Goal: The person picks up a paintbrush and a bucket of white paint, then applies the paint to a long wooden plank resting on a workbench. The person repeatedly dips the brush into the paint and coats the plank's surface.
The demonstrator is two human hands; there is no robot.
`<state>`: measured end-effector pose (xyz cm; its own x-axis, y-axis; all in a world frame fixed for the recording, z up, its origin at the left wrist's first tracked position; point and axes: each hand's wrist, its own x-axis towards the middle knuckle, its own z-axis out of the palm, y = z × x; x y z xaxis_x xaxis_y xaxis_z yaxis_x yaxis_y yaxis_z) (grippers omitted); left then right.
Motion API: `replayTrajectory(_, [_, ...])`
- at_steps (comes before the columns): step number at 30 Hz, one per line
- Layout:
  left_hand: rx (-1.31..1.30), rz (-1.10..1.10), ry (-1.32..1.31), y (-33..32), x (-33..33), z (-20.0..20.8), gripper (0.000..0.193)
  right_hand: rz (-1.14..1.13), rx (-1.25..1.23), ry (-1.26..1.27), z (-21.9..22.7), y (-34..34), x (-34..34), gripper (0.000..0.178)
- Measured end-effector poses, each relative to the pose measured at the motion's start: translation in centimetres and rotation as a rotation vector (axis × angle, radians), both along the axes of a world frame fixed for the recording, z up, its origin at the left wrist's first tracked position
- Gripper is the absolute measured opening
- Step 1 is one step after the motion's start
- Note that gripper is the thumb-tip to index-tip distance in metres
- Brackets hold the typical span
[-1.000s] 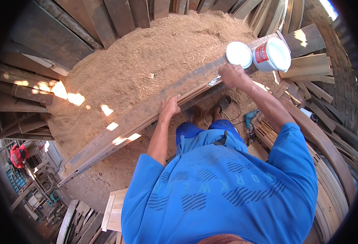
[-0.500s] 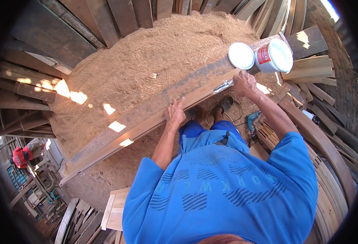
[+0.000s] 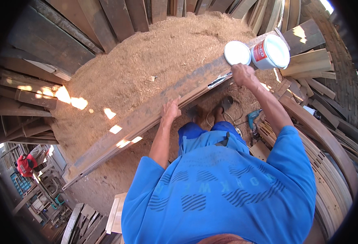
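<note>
A long brown wooden moulding (image 3: 146, 125) lies slantwise along a wider dusty plank in front of me. My left hand (image 3: 170, 110) is closed over the moulding near its middle. Farther along to the right, my right hand (image 3: 244, 75) is a fist beside a flat, shiny silver blade (image 3: 219, 80), like a putty knife, which lies against the moulding's side. Its handle is hidden in my fingers. Just beyond that hand are a round white lid (image 3: 237, 53) and an open white tub (image 3: 270, 53) with a red label.
Sawdust (image 3: 146, 61) is heaped beyond the plank, ringed by leaning boards (image 3: 122, 18). By my feet on the right lies a teal power tool (image 3: 252, 117) with a cord. Stacked timber (image 3: 309, 158) fills the right side. A person in red (image 3: 26, 164) is far left.
The moulding has turned about its length, so its upper face looks narrower. My right hand and the silver blade have shifted slightly away from me; my left hand has moved slightly left.
</note>
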<state>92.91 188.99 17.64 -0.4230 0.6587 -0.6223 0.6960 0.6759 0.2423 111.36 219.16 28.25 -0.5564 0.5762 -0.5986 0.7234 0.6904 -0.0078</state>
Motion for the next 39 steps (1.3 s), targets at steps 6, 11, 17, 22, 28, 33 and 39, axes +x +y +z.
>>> replayTrajectory(6, [-0.001, -0.046, -0.009, 0.8, -1.1, 1.3, 0.064, 0.080, -0.021, 0.011, 0.5, -0.4, -1.8, 0.017])
replayTrajectory(11, [-0.019, -0.018, -0.035, 1.0, -0.9, 1.6, 0.063, 0.074, 0.062, 0.052, -1.6, 0.3, -1.4, 0.017])
replayTrajectory(17, [-0.026, -0.007, -0.043, 1.0, -1.0, 1.7, 0.063, 0.061, 0.063, -0.030, 0.9, -0.1, -2.0, 0.021])
replayTrajectory(22, [-0.028, -0.019, -0.037, 1.2, -1.2, 1.4, 0.064, 0.034, 0.082, -0.019, -1.4, 0.5, -1.6, 0.019])
replayTrajectory(28, [-0.011, -0.031, -0.048, 1.1, -1.3, 0.9, 0.064, 0.091, 0.056, 0.254, -1.1, 2.0, 6.9, 0.014])
replayTrajectory(33, [-0.022, -0.059, -0.009, 1.1, -1.3, 0.7, 0.066, -0.337, 0.110, 0.579, -6.3, -4.7, 11.3, 0.012])
replayTrajectory(39, [-0.006, -0.054, -0.072, 0.7, -1.7, 0.6, 0.067, -0.576, -0.115, 0.982, -9.0, -10.0, 10.4, 0.013])
